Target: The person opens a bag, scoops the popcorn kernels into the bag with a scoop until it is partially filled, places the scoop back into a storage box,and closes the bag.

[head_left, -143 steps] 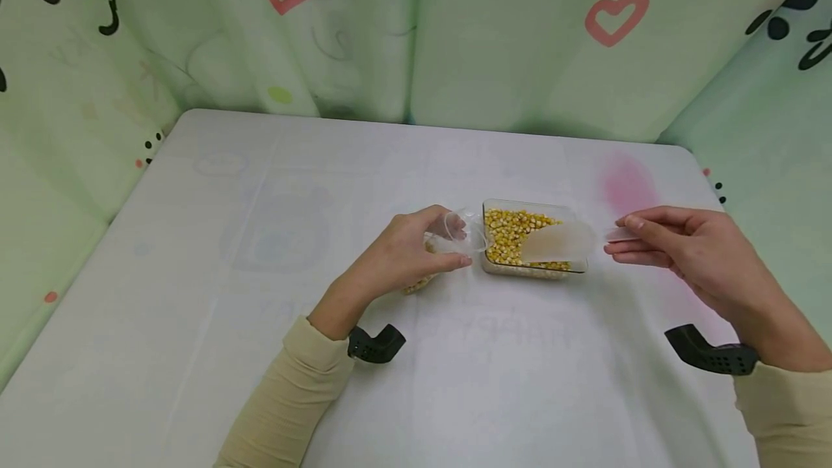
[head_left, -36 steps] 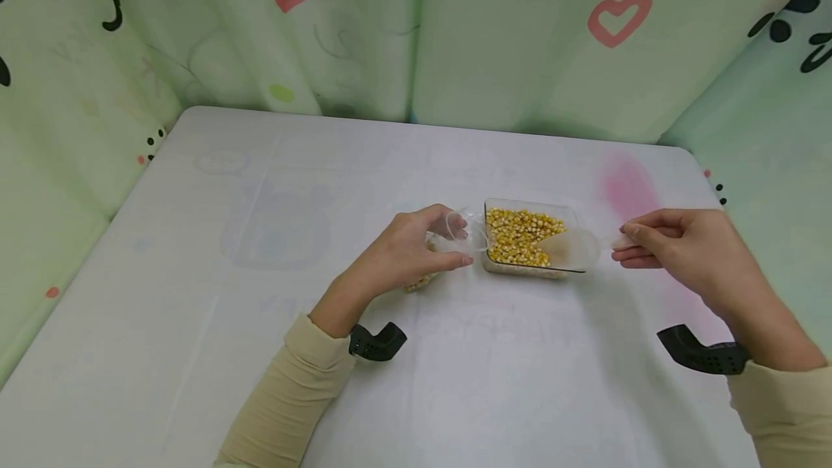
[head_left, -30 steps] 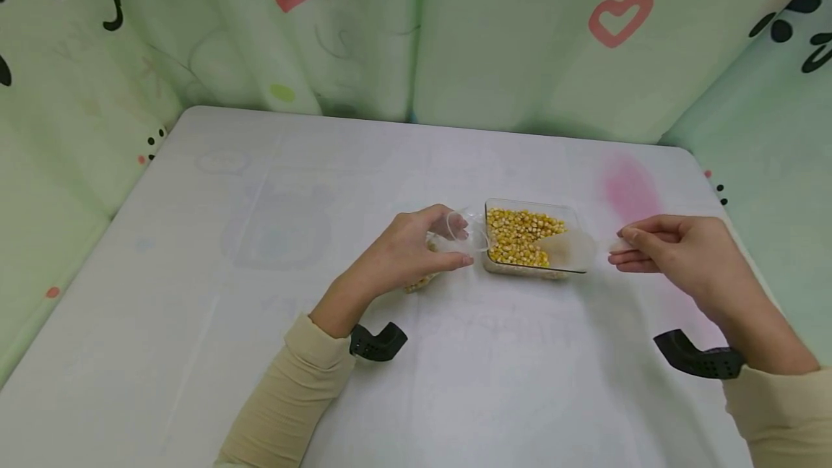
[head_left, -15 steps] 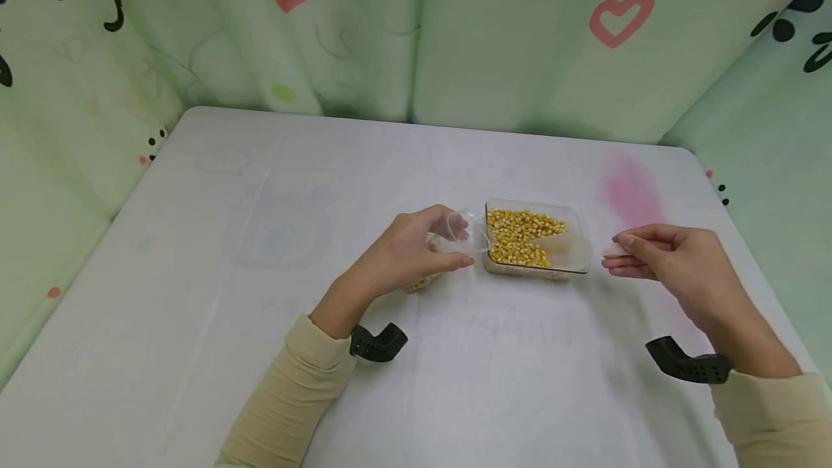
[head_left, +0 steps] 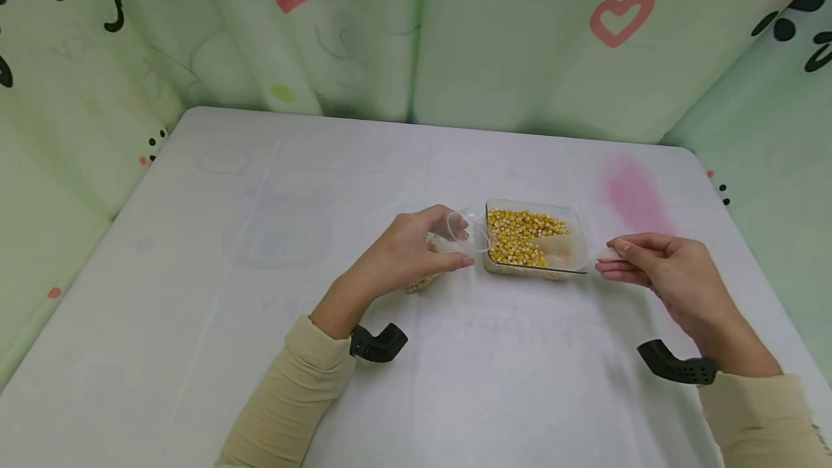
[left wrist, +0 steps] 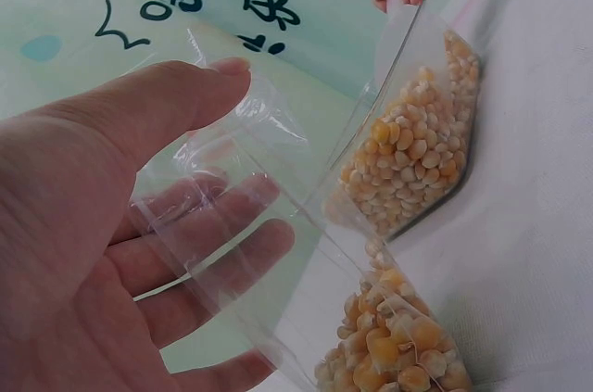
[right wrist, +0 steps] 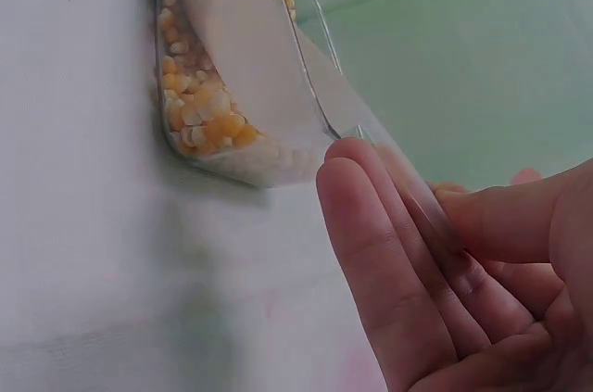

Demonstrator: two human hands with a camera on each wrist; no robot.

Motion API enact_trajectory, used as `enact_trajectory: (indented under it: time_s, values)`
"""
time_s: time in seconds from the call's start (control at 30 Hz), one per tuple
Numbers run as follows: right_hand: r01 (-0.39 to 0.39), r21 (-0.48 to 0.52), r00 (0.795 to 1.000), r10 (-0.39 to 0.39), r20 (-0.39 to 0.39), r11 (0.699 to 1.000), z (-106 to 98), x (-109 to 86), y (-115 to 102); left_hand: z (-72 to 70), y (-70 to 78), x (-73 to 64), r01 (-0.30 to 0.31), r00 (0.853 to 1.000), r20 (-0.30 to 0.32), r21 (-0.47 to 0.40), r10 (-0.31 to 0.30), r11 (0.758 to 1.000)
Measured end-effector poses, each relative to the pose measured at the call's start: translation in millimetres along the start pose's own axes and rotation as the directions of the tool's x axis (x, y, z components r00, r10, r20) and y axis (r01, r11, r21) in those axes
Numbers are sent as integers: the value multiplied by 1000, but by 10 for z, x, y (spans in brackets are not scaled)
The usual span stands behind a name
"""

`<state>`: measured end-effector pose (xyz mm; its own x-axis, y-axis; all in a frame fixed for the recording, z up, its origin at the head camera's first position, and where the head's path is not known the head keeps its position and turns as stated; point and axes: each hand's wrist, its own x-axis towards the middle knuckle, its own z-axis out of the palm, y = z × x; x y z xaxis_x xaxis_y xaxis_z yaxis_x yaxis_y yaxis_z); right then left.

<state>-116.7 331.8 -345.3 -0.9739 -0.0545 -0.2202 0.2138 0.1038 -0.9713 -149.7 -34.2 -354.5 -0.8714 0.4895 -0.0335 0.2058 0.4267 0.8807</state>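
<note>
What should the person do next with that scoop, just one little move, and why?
Perhaps slide the scoop a bit further into the corn. Its tip is dipped there, inside the clear box, but its visible face looks bare. The right hand is pinching it, and the left hand holds a bag with some corn inside, right beside the box.

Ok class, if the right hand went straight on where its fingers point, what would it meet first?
Likely the box, at the end nearest the right hand, though the hand's height is unclear.
</note>
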Motion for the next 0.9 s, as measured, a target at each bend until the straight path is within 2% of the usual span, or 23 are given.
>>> enact_trajectory:
  time_s: [0.2, 0.53, 0.9]
  values:
    - [-30, 77, 999, 29, 23, 997, -16, 12, 60, -1, 0, 1, -7, 1000, 0, 0, 7, 1000]
    - [-43, 172, 998, 33, 62, 984, -31, 29, 121, -1, -4, 3, -1, 1000, -3, 7, 1, 1000]
    - [-53, 243, 996, 35, 79, 969, -36, 29, 147, -9, 1, -4, -6, 1000, -4, -3, 6, 1000]
